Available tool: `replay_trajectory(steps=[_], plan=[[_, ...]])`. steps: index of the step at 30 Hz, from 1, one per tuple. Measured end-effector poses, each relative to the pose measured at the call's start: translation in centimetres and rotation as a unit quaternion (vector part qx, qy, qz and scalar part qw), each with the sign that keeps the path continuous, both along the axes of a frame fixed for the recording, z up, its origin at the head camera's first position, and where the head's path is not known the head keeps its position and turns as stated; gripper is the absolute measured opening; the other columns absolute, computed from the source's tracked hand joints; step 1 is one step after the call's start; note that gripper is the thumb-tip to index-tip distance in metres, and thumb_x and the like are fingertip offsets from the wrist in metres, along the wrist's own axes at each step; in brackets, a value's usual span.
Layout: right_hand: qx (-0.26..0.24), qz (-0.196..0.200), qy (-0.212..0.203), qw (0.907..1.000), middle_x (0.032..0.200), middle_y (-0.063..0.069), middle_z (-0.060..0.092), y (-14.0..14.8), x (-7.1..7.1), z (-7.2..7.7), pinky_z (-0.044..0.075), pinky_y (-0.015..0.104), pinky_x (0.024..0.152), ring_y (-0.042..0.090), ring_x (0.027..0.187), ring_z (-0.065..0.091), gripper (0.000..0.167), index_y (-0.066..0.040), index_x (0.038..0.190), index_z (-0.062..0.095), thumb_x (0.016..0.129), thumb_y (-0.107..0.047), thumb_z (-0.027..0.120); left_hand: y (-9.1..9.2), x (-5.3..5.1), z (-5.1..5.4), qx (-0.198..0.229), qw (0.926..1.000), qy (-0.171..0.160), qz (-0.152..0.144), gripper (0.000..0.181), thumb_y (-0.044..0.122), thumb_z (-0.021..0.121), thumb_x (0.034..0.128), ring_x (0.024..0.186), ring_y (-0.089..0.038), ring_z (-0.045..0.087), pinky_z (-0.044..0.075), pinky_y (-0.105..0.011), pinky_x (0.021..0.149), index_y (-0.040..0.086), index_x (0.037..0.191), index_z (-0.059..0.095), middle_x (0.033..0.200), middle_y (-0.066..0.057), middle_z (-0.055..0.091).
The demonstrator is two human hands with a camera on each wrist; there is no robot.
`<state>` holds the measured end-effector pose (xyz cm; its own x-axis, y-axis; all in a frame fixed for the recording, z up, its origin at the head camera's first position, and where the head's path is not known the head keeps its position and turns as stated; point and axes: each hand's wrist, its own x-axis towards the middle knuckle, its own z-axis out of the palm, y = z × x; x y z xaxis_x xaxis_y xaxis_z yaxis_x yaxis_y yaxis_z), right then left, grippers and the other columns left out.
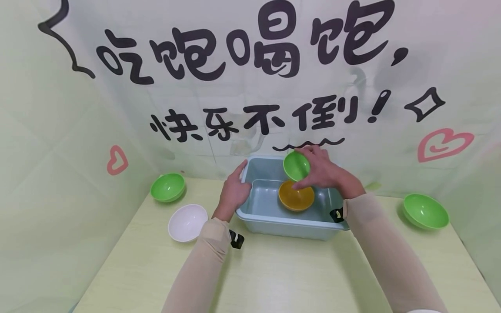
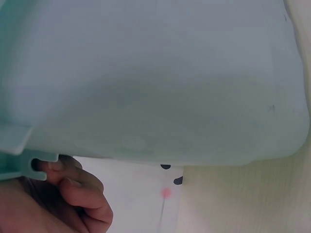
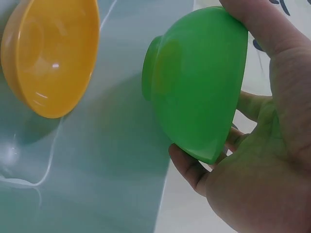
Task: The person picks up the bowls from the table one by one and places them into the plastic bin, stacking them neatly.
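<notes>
A light blue plastic basin (image 1: 285,226) stands near the back of the table. My left hand (image 1: 234,193) grips its left rim; in the left wrist view the fingers (image 2: 87,194) curl under the rim's edge, beside the basin's outer wall (image 2: 155,87). Over the basin, my right hand (image 1: 322,169) holds a small green bowl (image 1: 296,166) by its rim, tilted on its side. In the right wrist view the thumb and fingers pinch the green bowl (image 3: 199,82). Just below it, an orange bowl (image 1: 296,198) sits upright inside the basin.
To the left are a green bowl (image 1: 167,188) and a white bowl (image 1: 188,223) on the table. Another green bowl (image 1: 425,211) rests near the right edge. Behind the basin hangs a white sheet (image 1: 242,95) with black lettering, and pale sheets flank both sides.
</notes>
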<state>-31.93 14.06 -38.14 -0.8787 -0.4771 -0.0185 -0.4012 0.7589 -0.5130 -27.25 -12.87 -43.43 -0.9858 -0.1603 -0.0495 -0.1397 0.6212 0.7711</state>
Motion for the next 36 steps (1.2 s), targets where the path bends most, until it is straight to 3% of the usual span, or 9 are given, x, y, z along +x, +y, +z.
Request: replay_trajectory(steps=[16, 21, 29, 36], plan=[[0.019, 0.001, -0.004, 0.9998, 0.151, 0.016, 0.032, -0.4, 0.1, -1.0, 0.050, 0.056, 0.095, 0.036, 0.127, 0.032, 0.116, -0.020, 0.159, 0.032, 0.064, -0.051, 0.091, 0.2, -0.5, -0.3, -0.001, 1.0000, 0.001, 0.004, 0.074, 0.012, 0.054, 0.0911, 0.093, -0.028, 0.061, 0.048, -0.038, 0.072, 0.033, 0.159, 0.035, 0.136, -0.014, 0.065], [0.031, 0.006, -0.008, 0.9995, 0.148, 0.016, 0.032, -0.8, 0.3, -1.4, 0.051, 0.056, 0.095, 0.036, 0.128, 0.033, 0.116, -0.021, 0.159, 0.032, 0.064, -0.053, 0.091, 0.2, -0.6, -0.3, 0.002, 1.0000, 0.001, 0.002, 0.074, 0.012, 0.054, 0.0906, 0.089, -0.027, 0.060, 0.046, -0.035, 0.068, 0.034, 0.159, 0.035, 0.138, -0.014, 0.065], [0.029, 0.030, -0.011, 0.9991, 0.143, 0.017, 0.036, -1.3, 0.4, -1.8, 0.052, 0.054, 0.093, 0.035, 0.125, 0.035, 0.111, -0.015, 0.154, 0.037, 0.063, -0.048, 0.091, 0.3, -0.6, 0.0, 0.004, 1.0000, 0.000, 0.005, 0.074, 0.012, 0.054, 0.0905, 0.098, -0.028, 0.061, 0.050, -0.039, 0.075, 0.034, 0.159, 0.036, 0.141, -0.013, 0.063], [0.050, 0.047, -0.027, 0.9973, 0.138, 0.017, 0.041, -1.4, 0.3, -2.4, 0.050, 0.053, 0.093, 0.036, 0.122, 0.039, 0.109, -0.015, 0.153, 0.038, 0.063, -0.050, 0.090, 0.3, -0.5, 0.0, 0.007, 0.9999, -0.004, 0.007, 0.074, 0.012, 0.054, 0.0904, 0.092, -0.028, 0.060, 0.048, -0.038, 0.072, 0.034, 0.159, 0.036, 0.138, -0.014, 0.064]])
